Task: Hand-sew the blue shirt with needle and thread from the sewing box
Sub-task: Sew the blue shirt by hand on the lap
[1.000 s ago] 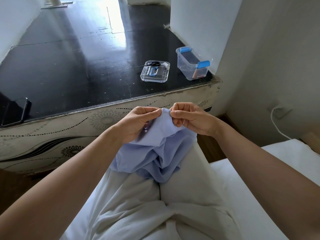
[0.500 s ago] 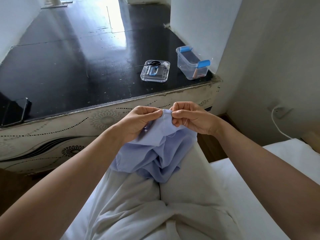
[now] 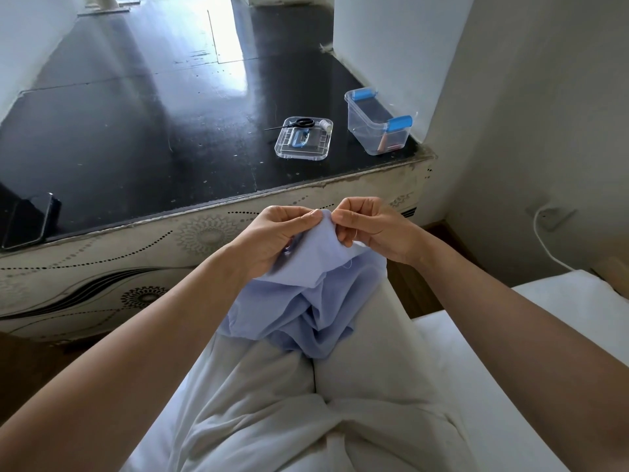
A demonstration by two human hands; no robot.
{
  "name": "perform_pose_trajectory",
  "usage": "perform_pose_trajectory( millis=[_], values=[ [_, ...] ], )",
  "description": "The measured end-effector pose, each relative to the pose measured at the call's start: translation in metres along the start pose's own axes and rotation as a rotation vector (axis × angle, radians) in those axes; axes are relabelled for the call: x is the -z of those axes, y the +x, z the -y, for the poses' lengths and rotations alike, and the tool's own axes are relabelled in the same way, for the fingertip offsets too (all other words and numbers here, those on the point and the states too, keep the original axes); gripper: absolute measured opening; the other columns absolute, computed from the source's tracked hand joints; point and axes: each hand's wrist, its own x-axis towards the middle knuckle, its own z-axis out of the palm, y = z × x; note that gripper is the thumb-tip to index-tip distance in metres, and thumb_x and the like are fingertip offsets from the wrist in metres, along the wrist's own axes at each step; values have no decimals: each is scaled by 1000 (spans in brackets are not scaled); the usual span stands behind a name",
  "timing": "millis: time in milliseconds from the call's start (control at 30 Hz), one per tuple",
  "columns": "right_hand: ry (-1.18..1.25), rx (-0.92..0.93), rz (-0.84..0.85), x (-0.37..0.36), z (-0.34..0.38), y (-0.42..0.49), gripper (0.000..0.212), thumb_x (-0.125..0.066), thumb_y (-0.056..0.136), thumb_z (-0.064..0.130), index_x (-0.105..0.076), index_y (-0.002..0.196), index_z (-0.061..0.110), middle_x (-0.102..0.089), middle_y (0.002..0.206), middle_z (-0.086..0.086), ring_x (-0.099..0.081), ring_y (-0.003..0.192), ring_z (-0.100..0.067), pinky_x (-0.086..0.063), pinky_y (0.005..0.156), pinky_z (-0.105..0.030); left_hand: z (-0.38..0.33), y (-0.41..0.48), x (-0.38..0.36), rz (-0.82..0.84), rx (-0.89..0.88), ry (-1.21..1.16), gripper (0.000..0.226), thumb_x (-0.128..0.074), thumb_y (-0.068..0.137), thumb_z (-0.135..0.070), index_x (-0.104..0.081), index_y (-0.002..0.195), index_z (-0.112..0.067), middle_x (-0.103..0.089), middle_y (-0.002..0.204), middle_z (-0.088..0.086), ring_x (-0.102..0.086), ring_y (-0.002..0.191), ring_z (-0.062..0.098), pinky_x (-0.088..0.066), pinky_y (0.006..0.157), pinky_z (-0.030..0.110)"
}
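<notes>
blue cotton bunches in your lap: the blue shirt (image 3: 306,301) lies crumpled over your pale trousers (image 3: 272,403), and its upper fold is lifted between your two hands. your left hand (image 3: 275,240) grips that fold from the left, thumb on top and the other fingers curled under the cloth. your right hand (image 3: 371,229) meets it from the right, thumb and forefinger pinching the same raised edge. the hands are close together, their fingertips almost touching at the top of the fold. a fine white thread (image 3: 348,264) shows just below your right hand, hanging against the shirt. the needle is too small to make out, so you cannot tell which fingers hold it.

ahead of you, on the black counter (image 3: 136,137), the clear sewing box (image 3: 377,131) with blue clips stands open near the right corner, close to the wall. just to its left lies a clear lid (image 3: 303,148) with a blue handle. black scissors (image 3: 297,123) and a small white spool (image 3: 325,125) rest at the lid's far edge, the scissor tips reaching out over the counter. a dark phone (image 3: 29,219) sits at the counter's near left edge, well apart from the box. a white cable (image 3: 544,247) runs down the wall on your right toward the white bed (image 3: 493,352).
</notes>
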Motion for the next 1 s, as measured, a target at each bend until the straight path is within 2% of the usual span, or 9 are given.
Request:
perform_pose_trajectory(
  millis=[100,200,400,567,633,733,800,900,1000],
  values=[
    [62,-30,14,4,-2,-3,21,-63,91,30,-64,95,9,-65,82,-6,-59,73,-15,-53,69,-20,0,1,1,-31,-2,-55,15,-63,91,-20,-73,93,-9,-71,80,4,-63,69,15,-52,60,23],
    [59,-15,-17,3,-3,-5,21,-58,89,25,-63,96,6,-64,82,-7,-58,72,-15,-53,69,-20,0,0,-1,-14,6,-56,17,-66,86,-25,-74,90,-10,-71,82,5,-63,70,17,-53,61,25],
    [-10,21,-69,-2,4,-1,28,-68,79,39,-69,91,14,-65,87,-9,-60,78,-20,-54,76,-28,-1,1,-2,-12,-12,-28,33,-71,79,-33,-74,96,-5,-70,91,13,-62,78,23,-53,69,31],
    [-92,43,-94,-1,3,-1,31,-70,77,42,-71,92,16,-63,93,-16,-59,82,-26,-53,75,-29,0,0,-3,-23,-28,121,22,-64,91,-27,-73,87,-8,-67,78,10,-57,67,19,-47,58,26],
    [-151,71,-156,-3,3,0,30,-71,78,39,-69,99,19,-68,94,-4,-62,83,-20,-54,75,-30,-1,1,-5,-73,-37,137,22,-67,90,-30,-74,85,-10,-67,79,11,-57,69,20,-47,59,27],
    [-339,234,-368,-5,4,6,20,-73,81,34,-67,98,28,-62,79,26,-57,66,-8,-50,64,-17,-2,4,-7,-213,-10,131,24,-72,87,-35,-73,79,-12,-63,78,12,-55,70,24,-46,63,31],
    [-428,339,-402,-8,5,8,13,-74,83,30,-66,93,29,-60,78,24,-53,61,-11,-46,58,-18,-3,5,-9,-258,1,120,25,-72,86,-35,-71,76,-13,-62,76,12,-54,68,24,-46,61,30],
    [-507,386,-366,-14,7,11,10,-75,84,23,-68,91,22,-67,87,5,-58,71,-20,-51,63,-27,-4,5,-12,-246,6,114,24,-73,86,-34,-74,80,-11,-66,78,13,-57,68,24,-48,62,31],
    [-586,437,-351,-16,5,13,7,-74,84,17,-70,90,19,-64,88,4,-59,78,-16,-52,67,-25,-5,4,-15,-229,8,106,24,-75,84,-31,-76,86,-8,-69,86,19,-57,72,27,-47,69,37]
  ],
)
